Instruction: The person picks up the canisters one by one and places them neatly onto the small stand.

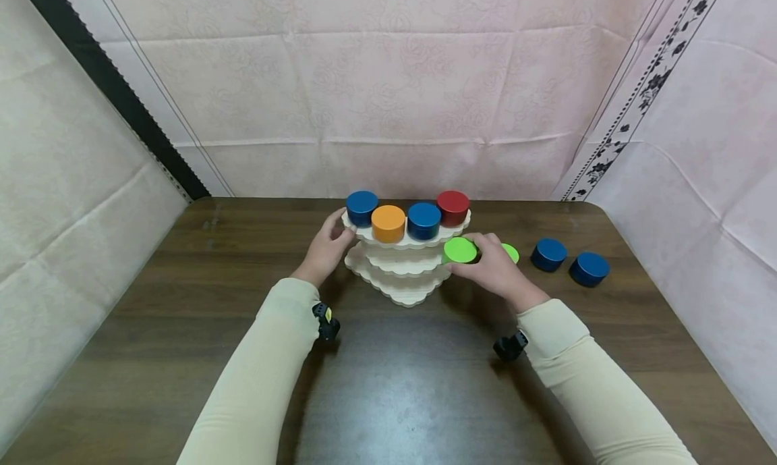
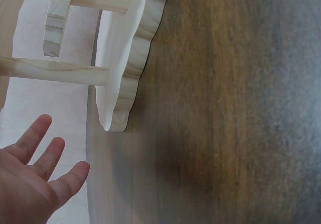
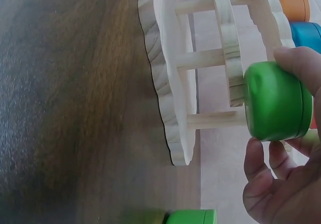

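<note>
A three-tier wooden stand (image 1: 400,276) (image 2: 125,58) (image 3: 170,83) with scalloped edges stands mid-table. Its top tier carries a blue puck (image 1: 361,207), an orange puck (image 1: 388,223) (image 3: 293,0), another blue puck (image 1: 423,220) (image 3: 307,33) and a red puck (image 1: 452,207). My right hand (image 1: 494,269) (image 3: 281,184) grips a green puck (image 1: 459,250) (image 3: 276,101) at the right edge of the middle tier. My left hand (image 1: 330,245) (image 2: 35,184) is at the stand's left side, fingers straight, thumb near the top tier's rim.
A second green puck (image 1: 511,252) (image 3: 190,217) lies on the dark wooden table (image 1: 394,384) just behind my right hand. Two blue pucks (image 1: 549,254) (image 1: 589,268) sit further right. Pink cloth walls enclose the back and sides.
</note>
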The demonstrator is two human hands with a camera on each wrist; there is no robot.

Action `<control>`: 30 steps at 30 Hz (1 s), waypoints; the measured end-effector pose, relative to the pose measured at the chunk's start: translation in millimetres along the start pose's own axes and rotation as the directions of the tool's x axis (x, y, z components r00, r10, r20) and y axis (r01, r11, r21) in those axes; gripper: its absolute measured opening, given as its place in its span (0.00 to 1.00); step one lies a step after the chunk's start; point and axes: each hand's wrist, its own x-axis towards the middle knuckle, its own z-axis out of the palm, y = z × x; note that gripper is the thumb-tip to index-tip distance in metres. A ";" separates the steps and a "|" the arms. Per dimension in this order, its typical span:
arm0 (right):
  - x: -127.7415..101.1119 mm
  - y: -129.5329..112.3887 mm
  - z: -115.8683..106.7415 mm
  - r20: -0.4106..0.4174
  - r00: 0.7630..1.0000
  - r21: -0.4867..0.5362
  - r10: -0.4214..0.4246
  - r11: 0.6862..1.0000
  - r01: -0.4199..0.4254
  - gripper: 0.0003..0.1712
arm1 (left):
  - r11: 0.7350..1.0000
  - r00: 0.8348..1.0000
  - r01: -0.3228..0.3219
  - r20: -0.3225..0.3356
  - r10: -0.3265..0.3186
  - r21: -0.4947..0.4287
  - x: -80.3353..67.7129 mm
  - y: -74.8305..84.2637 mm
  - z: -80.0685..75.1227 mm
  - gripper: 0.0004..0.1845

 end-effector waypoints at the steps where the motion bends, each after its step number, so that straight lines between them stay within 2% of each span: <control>1: 0.1 -0.1 0.1 -0.002 1.000 0.002 0.000 1.000 0.000 0.41 | 1.000 1.000 -0.001 -0.001 0.001 0.001 0.0 -0.1 0.1 0.35; 17: 2.7 -2.6 3.3 -0.014 1.000 0.009 -0.001 1.000 0.001 0.42 | 1.000 1.000 0.002 0.001 -0.002 0.011 -2.4 1.1 0.0 0.35; 30: 3.8 -4.2 12.3 -0.073 0.997 0.015 0.019 1.000 -0.018 0.45 | 1.000 1.000 0.010 -0.002 -0.010 0.007 -2.0 1.9 0.9 0.34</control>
